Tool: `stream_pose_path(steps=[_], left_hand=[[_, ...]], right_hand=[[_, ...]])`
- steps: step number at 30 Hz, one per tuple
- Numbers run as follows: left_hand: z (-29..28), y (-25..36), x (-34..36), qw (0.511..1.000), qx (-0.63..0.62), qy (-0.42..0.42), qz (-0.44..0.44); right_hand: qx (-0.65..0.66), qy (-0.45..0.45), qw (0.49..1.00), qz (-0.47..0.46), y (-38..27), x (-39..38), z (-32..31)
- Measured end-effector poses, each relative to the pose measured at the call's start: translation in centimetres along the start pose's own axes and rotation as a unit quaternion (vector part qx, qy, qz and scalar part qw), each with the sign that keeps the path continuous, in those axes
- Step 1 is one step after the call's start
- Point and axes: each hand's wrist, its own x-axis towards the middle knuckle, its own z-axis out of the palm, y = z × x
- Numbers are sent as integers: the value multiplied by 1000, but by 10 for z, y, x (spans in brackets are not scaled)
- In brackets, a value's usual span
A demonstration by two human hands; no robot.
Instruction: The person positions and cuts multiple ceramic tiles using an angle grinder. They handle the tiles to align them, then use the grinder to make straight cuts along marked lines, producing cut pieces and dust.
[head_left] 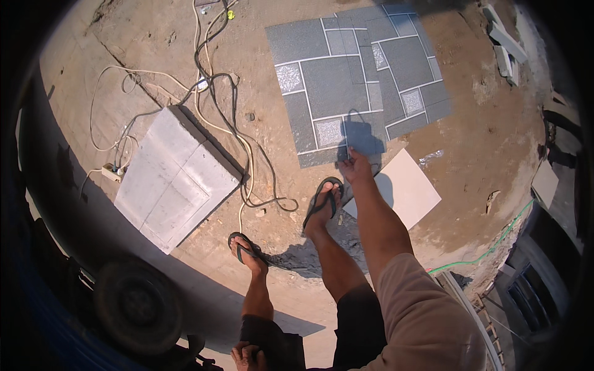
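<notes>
Lying at far left was a socket [111, 174], leads running to it; how the plugs seated was too small to tell. Next stood a dark wheel [137, 300], in shadow. A grey slab [176, 179] lay flat, tangled cables [215, 99] beyond and beside it. The left hand [249, 357] rested against the shorts [272, 337], fingers bent; any grip on cloth could not be told. Two dark sandals [307, 216] each held a foot. Patterned tiles [337, 83] lay flat on the ground ahead. At their near edge was the right hand [354, 166], fingers curled; grasp or contact could not be told. A plain tile [409, 188] lay partly behind that forearm. Pale offcuts [508, 44] lay at far right.
</notes>
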Motion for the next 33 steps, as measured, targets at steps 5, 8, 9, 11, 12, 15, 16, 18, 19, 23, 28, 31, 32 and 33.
stream_pose_path(steps=[5, 8, 9, 11, 12, 15, 16, 18, 19, 23, 28, 31, 32, 33], left_hand=[[37, -25, -17, 996, -4, 85, 24], [50, -31, -21, 978, -194, 61, -42], [55, -41, -19, 982, -179, 48, -29], [75, -66, -18, 989, -147, 27, -15], [80, -57, -25, 992, -113, 26, -49], [84, -48, -27, 995, -45, 27, -83], [80, -41, -28, 995, -52, 43, -75], [64, -20, -27, 992, -84, 55, -72], [37, -11, -25, 991, -98, 52, -76], [-27, -6, -46, 986, -109, 91, -83], [-31, -38, -17, 921, -351, 96, -142], [-30, -88, 75, 867, -466, 178, -25], [-48, -102, 107, 877, -433, 209, 5], [-68, -114, 143, 883, -401, 240, 36]], right_hand=[[-21, -49, 997, -64, 8, -39, 21], [-52, -25, 995, -78, -20, -46, 25], [-50, -6, 995, -81, -28, -47, 19], [-18, -47, 997, -57, -35, -80, 28], [-18, -65, 997, -41, -41, -94, 34], [-44, -181, 982, -36, -64, -121, 31], [-76, -216, 973, -32, -68, -138, 46], [-161, -190, 965, -78, -78, -179, 72], [-169, -144, 969, -106, -87, -181, 73], [-160, -202, 952, -167, -100, -256, 122], [-216, -205, 931, -214, -69, -397, 134], [-266, -229, 909, -223, -26, -491, 157], [-287, -228, 903, -225, -16, -513, 155], [-302, -222, 896, -240, -8, -524, 155]])
